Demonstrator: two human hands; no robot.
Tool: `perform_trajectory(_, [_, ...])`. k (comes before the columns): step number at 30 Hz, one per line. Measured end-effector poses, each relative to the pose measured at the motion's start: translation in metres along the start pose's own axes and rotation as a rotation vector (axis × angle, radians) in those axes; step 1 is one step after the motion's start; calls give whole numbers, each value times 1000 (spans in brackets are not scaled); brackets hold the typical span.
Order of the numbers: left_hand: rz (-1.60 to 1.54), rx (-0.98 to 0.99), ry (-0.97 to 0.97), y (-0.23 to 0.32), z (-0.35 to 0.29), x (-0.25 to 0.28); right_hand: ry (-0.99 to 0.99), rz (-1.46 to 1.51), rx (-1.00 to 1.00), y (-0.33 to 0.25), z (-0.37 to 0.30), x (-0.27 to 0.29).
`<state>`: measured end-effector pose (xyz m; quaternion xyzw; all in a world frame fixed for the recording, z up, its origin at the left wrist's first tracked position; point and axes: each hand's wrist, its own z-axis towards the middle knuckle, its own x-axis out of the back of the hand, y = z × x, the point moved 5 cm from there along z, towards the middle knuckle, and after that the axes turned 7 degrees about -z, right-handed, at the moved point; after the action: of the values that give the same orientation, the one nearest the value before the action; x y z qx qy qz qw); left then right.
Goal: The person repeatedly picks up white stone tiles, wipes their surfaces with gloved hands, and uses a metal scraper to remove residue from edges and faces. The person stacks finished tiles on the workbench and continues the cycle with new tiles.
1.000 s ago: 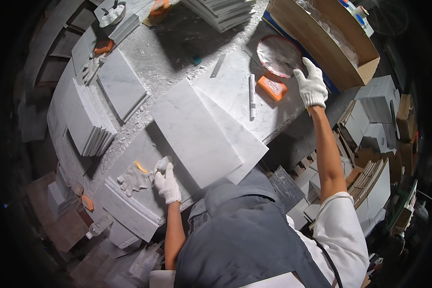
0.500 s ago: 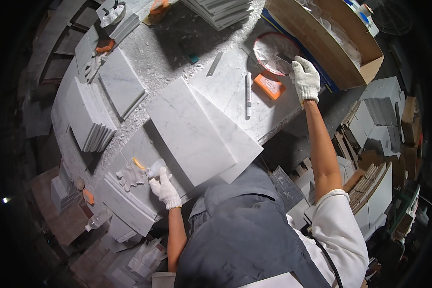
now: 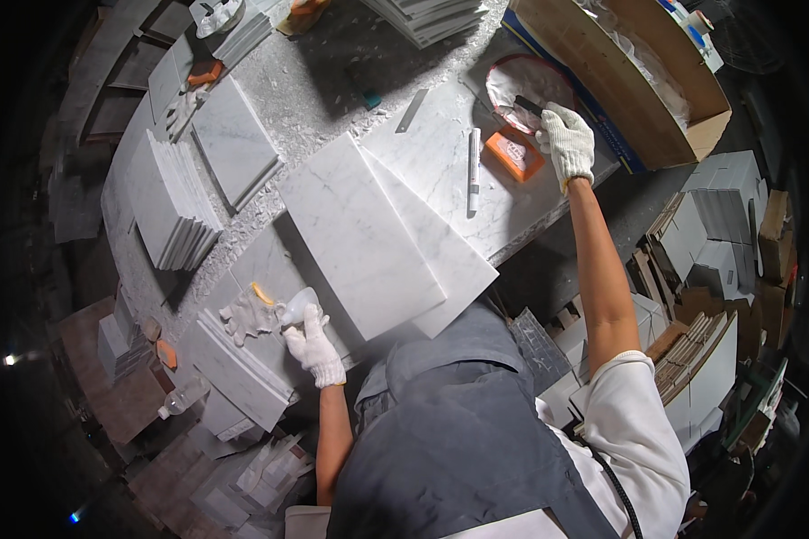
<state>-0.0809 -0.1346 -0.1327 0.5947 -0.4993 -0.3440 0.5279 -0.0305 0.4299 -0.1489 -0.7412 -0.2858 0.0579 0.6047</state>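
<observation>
Right fingers [image 3: 548, 121] pinch a dark-handled brush over a round dish; left fingers [image 3: 307, 316] wrap a small clear bottle.

The brush [image 3: 523, 110] lies with its long axis running from the right hand [image 3: 568, 144] up and left, its tip inside the red-rimmed dish [image 3: 526, 83] at the far side of the desk [image 3: 333, 54]. That arm is stretched nearly straight, beside an orange block [image 3: 513, 154] and a white marker [image 3: 474, 168]. The left hand [image 3: 315, 346], elbow bent, holds the bottle [image 3: 295, 305] tilted up and left, just beside a stacked white marble slab [image 3: 355, 234] and a spare glove [image 3: 243, 316].
</observation>
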Motion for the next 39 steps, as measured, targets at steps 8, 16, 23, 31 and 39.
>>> perform_trajectory(8, [-1,9,19,9,2,-3,32,21,-46,0,1,4])
perform_trajectory(16, [-64,-113,-12,29,-3,-12,-27,83,-9,-19,-29,22])
perform_trajectory(23, [357,-124,-120,54,-12,-46,-305,87,-64,-25,-115,-42])
perform_trajectory(31, [-24,-150,-430,15,-10,-93,-460,78,-168,-32,-166,-147])
perform_trajectory(39, [-20,-7,-454,-1,-7,-93,-324,-176,249,-30,-177,-168])
